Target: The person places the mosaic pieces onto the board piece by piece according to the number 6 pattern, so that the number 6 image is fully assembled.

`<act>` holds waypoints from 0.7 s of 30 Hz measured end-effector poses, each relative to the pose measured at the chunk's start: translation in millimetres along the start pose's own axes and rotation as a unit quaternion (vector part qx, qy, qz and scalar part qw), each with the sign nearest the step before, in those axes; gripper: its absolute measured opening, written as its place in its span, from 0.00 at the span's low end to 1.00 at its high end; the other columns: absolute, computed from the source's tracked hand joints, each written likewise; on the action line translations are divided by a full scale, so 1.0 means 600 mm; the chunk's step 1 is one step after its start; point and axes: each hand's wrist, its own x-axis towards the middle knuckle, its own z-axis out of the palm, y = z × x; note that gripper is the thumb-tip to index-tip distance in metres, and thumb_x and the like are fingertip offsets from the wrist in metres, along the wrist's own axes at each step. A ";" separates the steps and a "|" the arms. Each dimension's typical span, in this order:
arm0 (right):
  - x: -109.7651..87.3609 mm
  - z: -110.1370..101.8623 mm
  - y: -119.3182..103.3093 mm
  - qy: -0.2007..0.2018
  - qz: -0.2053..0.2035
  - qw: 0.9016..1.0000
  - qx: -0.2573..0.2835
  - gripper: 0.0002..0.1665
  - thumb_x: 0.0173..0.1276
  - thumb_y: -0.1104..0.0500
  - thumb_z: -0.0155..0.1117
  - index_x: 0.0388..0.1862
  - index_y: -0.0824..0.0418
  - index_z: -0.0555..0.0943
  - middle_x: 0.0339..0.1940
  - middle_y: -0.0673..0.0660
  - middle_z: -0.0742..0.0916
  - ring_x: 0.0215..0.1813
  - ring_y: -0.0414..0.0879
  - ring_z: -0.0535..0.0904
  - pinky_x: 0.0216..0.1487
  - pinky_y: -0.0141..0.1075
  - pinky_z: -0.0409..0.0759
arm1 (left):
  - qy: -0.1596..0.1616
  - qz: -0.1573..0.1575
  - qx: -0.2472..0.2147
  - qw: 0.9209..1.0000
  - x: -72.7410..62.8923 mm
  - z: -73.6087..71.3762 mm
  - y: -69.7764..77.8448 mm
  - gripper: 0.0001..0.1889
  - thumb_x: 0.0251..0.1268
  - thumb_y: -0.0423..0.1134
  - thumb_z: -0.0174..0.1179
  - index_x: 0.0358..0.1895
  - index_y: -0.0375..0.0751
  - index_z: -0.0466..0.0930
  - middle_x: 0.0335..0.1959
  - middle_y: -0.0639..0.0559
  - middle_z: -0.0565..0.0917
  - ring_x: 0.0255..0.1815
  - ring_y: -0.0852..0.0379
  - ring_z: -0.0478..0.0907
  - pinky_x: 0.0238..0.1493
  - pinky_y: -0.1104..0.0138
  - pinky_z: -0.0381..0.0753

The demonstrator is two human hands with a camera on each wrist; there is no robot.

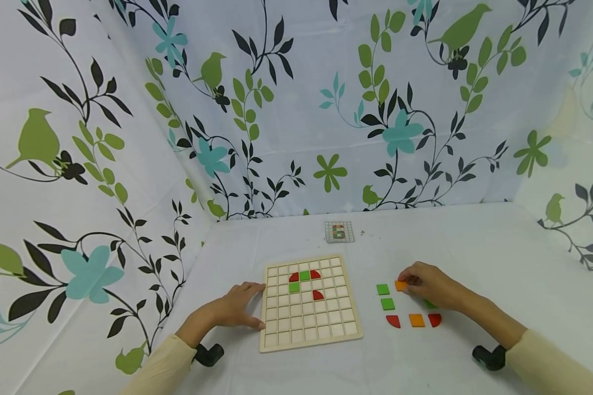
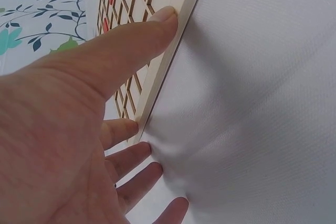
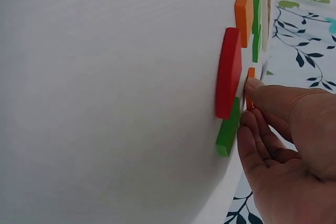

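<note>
A wooden grid board [image 1: 310, 336] lies on the white cloth, with several red rounded-corner and green square tiles in its upper cells, among them a green tile [image 1: 304, 275] between two red ones. My left hand [image 1: 232, 307] rests against the board's left edge, thumb on the rim and the other fingers spread along the side. To the right of the board, my right hand [image 1: 430, 285] pinches an orange square tile [image 1: 401, 285] between thumb and fingertips. The right wrist view shows this orange tile [image 3: 251, 80] partly covered by the fingers. A green tile [image 1: 429, 303] is partly hidden beneath that hand.
Near my right hand lie two green tiles [image 1: 387, 304], a red tile [image 1: 393, 321], another orange tile [image 1: 417, 320] and a second red tile [image 1: 435, 320]. Behind the board is a small pattern card [image 1: 339, 232]. A printed leaf-and-bird curtain [image 1: 296, 137] hangs at the back.
</note>
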 end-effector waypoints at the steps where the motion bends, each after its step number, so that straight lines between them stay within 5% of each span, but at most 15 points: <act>1: 0.002 0.000 -0.001 0.000 0.000 1.000 -0.002 0.12 0.71 0.62 0.73 0.53 0.60 0.87 0.45 0.48 0.85 0.47 0.43 0.79 0.50 0.31 0.83 | 0.002 0.001 -0.004 1.000 -0.001 0.000 0.000 0.52 0.58 0.53 0.79 0.81 0.36 0.61 0.78 0.36 0.65 0.78 0.31 0.61 0.73 0.36 0.65; 21: 0.077 0.012 -0.086 -0.026 -0.021 0.999 -0.031 0.13 0.72 0.63 0.72 0.54 0.59 0.87 0.44 0.48 0.84 0.48 0.43 0.79 0.55 0.41 0.84 | 0.002 0.006 -0.004 1.000 -0.002 0.000 0.000 0.52 0.59 0.53 0.78 0.82 0.36 0.61 0.79 0.36 0.64 0.79 0.32 0.60 0.74 0.36 0.65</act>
